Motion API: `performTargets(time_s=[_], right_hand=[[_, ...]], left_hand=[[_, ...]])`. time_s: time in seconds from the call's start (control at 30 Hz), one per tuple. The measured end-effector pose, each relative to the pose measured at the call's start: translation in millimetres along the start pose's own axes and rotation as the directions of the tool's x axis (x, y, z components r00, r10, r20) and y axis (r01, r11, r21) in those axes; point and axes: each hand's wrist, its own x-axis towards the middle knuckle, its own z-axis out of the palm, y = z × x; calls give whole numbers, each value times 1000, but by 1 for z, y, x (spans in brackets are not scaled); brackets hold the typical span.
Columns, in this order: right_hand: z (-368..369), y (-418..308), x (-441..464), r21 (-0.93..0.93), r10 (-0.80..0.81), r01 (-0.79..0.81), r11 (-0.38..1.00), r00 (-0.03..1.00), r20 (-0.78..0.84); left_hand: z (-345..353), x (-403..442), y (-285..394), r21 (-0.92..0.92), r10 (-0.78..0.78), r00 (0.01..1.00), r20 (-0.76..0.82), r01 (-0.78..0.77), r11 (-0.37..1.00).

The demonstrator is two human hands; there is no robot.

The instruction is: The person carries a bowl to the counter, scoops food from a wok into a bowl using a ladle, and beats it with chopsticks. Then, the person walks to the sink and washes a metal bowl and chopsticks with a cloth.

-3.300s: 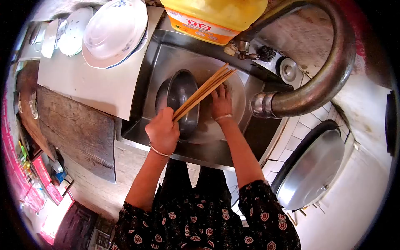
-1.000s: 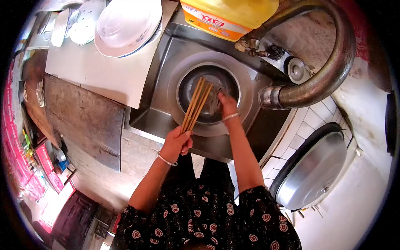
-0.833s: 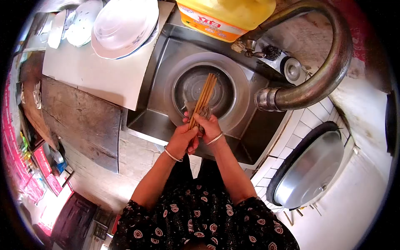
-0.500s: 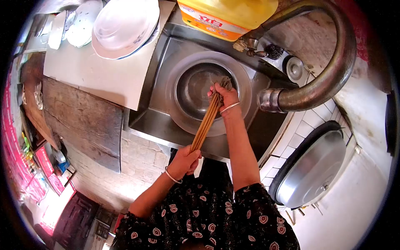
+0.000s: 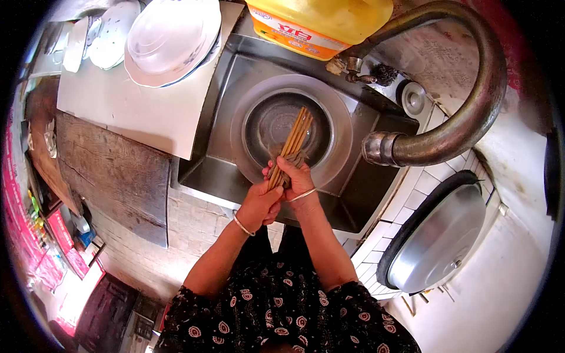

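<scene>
A bundle of wooden chopsticks (image 5: pixel 298 130) points up and away over the sink. My left hand (image 5: pixel 259 204) is closed around its near end. Just above, my right hand (image 5: pixel 292 177) wraps a brownish-grey cloth (image 5: pixel 298 158) round the same sticks, and the two hands touch. Beneath the far ends of the sticks lies a dark round bowl (image 5: pixel 264 120), inside a larger pale basin (image 5: pixel 339 120) in the steel sink (image 5: pixel 223 76). Water seems to be in the bowl.
White plates (image 5: pixel 170 41) and bowls stand on the board at the left, above a dark wooden board (image 5: pixel 115 176). A yellow detergent jug (image 5: pixel 318 23) stands behind the sink. A thick curved faucet (image 5: pixel 471 126) reaches in from the right, above a large metal lid (image 5: pixel 441 241).
The dark bowl, earlier tilted in my left hand's area, now sits flat in the basin. My right hand has taken up the cloth and moved down the chopsticks from their far ends toward my left hand.
</scene>
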Motion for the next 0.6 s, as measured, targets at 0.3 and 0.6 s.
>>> performTargets(time_s=[0.3, 0.6], right_hand=[[-15, -23, 28, -30, -30, 32, 999, 997, 67], [-21, -14, 6, -116, -44, 54, 992, 996, 82]], left_hand=[[-8, -8, -13, 43, -79, 997, 10, 78, 996], [-23, 30, -15, 584, 370, 921, 120, -366, 724]])
